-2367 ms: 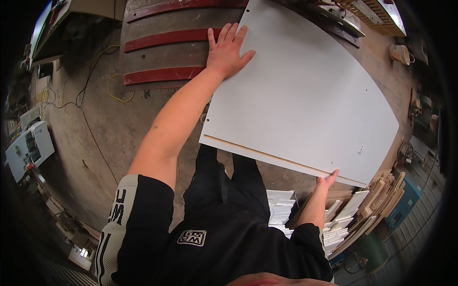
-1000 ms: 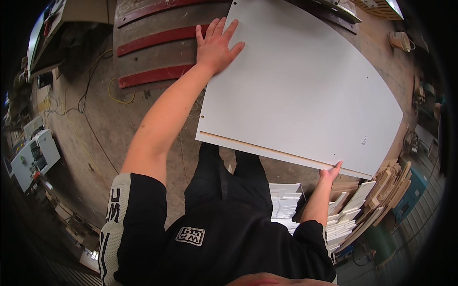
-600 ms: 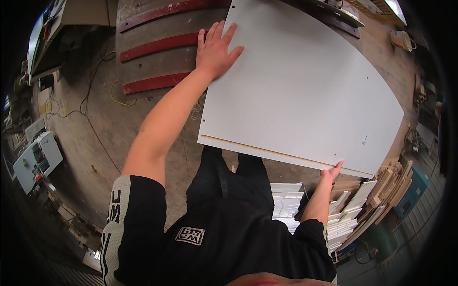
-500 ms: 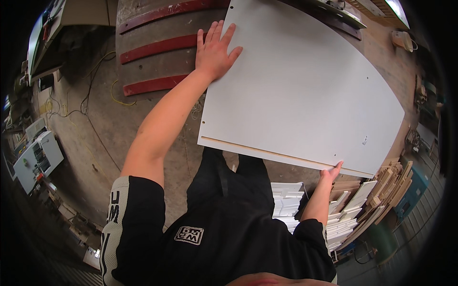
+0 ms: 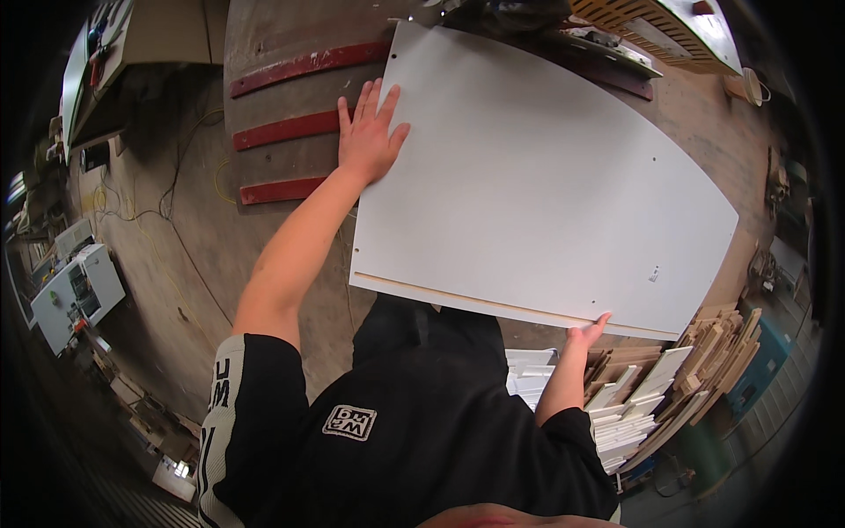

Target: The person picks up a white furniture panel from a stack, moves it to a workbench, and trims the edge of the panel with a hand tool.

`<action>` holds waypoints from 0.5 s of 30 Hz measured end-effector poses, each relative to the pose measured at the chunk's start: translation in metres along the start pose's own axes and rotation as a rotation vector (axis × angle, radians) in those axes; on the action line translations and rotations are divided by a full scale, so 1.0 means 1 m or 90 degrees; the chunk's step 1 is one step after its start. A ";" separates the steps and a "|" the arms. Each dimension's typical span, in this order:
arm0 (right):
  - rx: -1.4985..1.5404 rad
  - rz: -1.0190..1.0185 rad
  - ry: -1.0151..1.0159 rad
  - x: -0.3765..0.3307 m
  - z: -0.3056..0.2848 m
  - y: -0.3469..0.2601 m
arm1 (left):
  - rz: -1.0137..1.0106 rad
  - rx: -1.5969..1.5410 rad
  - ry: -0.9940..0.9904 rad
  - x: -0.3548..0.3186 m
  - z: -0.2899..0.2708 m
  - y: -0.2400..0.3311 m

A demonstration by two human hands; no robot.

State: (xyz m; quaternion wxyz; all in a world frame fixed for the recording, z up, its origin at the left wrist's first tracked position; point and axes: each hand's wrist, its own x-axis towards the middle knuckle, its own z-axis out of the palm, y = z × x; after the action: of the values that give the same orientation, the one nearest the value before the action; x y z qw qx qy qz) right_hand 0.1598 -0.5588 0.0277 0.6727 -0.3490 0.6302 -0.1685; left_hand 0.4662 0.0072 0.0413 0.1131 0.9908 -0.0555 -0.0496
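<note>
A large white panel (image 5: 528, 176) lies before me, with several small holes near its edges and a thin tan groove along its near edge. It has a small label toward the right. My left hand (image 5: 370, 141) rests on the panel's left edge, fingers spread and pointing away from me. At the near edge, toward the right corner, my right hand (image 5: 588, 331) grips the panel, its thumb over the top. The other fingers of that hand are mostly hidden under the board.
Red strips (image 5: 299, 129) cross a brown worn surface beyond my left hand. Dark machinery (image 5: 519, 13) stands at the panel's far edge. Stacked boards and offcuts (image 5: 651, 387) sit at the lower right. Cables (image 5: 167, 189) trail over the floor at left, near a white cabinet (image 5: 101, 273).
My view has shifted, bringing the panel's far left corner and the machinery behind it into sight. The panel and both hands sit slightly lower and further left; my hold looks the same.
</note>
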 end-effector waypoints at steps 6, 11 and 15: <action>0.018 0.014 -0.020 -0.009 0.005 -0.005 | -0.010 0.008 -0.012 0.000 -0.004 0.003; -0.007 -0.009 0.014 -0.018 0.018 -0.007 | -0.014 0.012 -0.017 0.000 -0.013 0.001; -0.018 -0.011 0.037 -0.005 0.004 -0.005 | 0.000 0.018 -0.025 0.002 -0.017 0.002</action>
State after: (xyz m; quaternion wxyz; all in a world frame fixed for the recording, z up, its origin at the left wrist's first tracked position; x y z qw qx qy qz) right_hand 0.1638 -0.5579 0.0342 0.6478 -0.3591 0.6486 -0.1752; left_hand 0.4697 0.0087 0.0585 0.0980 0.9911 -0.0588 -0.0685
